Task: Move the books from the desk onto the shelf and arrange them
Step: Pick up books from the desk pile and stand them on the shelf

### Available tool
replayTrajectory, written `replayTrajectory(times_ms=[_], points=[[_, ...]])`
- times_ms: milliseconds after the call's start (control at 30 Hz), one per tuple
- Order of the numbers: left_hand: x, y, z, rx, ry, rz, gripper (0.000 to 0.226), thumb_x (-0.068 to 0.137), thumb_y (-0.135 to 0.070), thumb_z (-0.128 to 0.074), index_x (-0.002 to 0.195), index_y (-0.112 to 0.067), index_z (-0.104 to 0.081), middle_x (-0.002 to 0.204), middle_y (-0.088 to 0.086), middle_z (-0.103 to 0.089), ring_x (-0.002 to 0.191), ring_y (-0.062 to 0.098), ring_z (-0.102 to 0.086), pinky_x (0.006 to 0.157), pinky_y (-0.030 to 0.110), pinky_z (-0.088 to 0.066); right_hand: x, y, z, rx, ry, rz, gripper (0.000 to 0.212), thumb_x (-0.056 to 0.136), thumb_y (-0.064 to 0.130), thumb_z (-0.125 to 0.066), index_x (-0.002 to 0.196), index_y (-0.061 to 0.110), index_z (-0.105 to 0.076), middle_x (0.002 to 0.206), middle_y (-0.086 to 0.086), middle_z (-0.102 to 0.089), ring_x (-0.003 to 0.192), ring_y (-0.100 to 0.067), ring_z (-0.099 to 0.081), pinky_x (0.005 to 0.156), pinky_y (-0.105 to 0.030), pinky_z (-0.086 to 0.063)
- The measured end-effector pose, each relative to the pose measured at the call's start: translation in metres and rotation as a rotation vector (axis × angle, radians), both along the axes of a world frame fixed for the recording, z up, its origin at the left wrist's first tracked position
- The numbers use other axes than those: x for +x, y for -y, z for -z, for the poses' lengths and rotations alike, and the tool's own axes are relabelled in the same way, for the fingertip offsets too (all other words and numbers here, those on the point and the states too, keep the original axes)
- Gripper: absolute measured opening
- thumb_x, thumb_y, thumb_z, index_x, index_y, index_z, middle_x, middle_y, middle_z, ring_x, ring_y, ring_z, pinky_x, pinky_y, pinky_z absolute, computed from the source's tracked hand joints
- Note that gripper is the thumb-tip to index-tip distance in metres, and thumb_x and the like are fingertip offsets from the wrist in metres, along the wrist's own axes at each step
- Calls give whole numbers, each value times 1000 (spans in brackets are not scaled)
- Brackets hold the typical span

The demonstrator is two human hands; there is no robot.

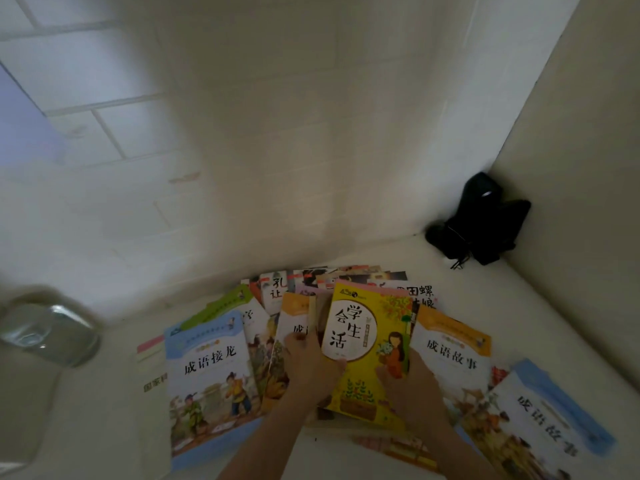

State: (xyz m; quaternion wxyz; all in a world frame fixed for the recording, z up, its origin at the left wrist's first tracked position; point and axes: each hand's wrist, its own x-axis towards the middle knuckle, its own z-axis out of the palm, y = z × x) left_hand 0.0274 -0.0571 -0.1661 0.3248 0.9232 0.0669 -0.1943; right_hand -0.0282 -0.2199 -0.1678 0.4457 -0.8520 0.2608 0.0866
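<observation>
Both hands are on the yellow book — left hand has its fingers curled round the book's left edge, right hand is pinching the lower right side, so it's gripped from both sides and tilted up a bit off the pile. Its long axis runs away from the person toward the wall, top leaning slightly right, and it sits mid-fan: the blue book just left of it, an orange book just right, more tucked behind. Neither hand looks nearer, and no shelf is in view, so which way it goes next I can't tell — maybe up.
</observation>
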Motion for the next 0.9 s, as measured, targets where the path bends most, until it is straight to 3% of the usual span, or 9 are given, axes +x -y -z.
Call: replayTrajectory(times_ms=[67,133,267,500,600,733,800,833,900], points=[[-2,0,3,-55,45,31,84,88,-26,-65,153,-13,-13,143,15,-20,130,33,-33,105,34,-37,-3,3,5,-113,-38,-35,30,83,40,-72,100,23,-54,106,-2,-46,99,-23,-50,85,-33,-44],[-1,-2,6,-197,-14,-123,83,81,-24,-74,148,-9,-26,140,13,-39,123,30,-47,100,38,-47,-3,6,5,-37,-57,-47,29,82,37,-74,100,20,-59,106,-3,-51,95,-22,-53,80,-31,-45],[7,-5,2,-559,-165,-451,31,77,-15,-81,102,-7,-65,99,11,-72,84,21,-69,73,36,-60,2,10,0,138,-44,26,21,78,14,-77,93,5,-65,87,-13,-70,75,-24,-63,69,-34,-53],[-12,-11,-31,-777,-85,-156,48,79,-8,-79,113,-19,-47,99,5,-74,91,26,-72,81,53,-58,1,19,-11,536,-4,205,53,58,27,-90,100,9,-64,93,-10,-72,83,-30,-69,76,-46,-59],[-12,-25,-52,-903,-3,-8,50,80,-2,-77,119,-18,-49,106,7,-73,97,30,-71,84,53,-57,-3,18,-35,576,136,124,52,69,18,-85,105,9,-48,89,-12,-60,68,-21,-64,57,-37,-56],[-5,-33,-66,-889,114,95,57,83,-2,-73,130,-23,-48,119,5,-68,114,26,-64,90,45,-55,-4,8,-58,386,446,45,48,76,9,-78,105,22,-42,94,-6,-61,73,0,-64,60,-17,-53],[-5,-31,-69,-804,160,121,55,82,-6,-76,114,-41,-48,114,-9,-67,117,21,-62,89,43,-55,-6,2,-57,366,519,39,63,76,1,-77,119,29,-39,102,5,-61,86,7,-63,68,-14,-53],[-7,-30,-69,-780,134,138,45,81,-3,-76,106,-30,-50,110,-14,-66,115,13,-62,88,37,-55,-9,0,-54,374,523,21,73,76,-3,-76,128,30,-35,106,9,-60,90,9,-62,70,-12,-53],[-14,-25,-69,-742,49,128,68,71,-4,-83,122,-21,-42,106,-17,-58,99,-5,-61,85,19,-51,-14,0,-45,396,533,-29,85,75,-7,-75,133,35,-30,109,13,-60,95,6,-63,74,-15,-55]])
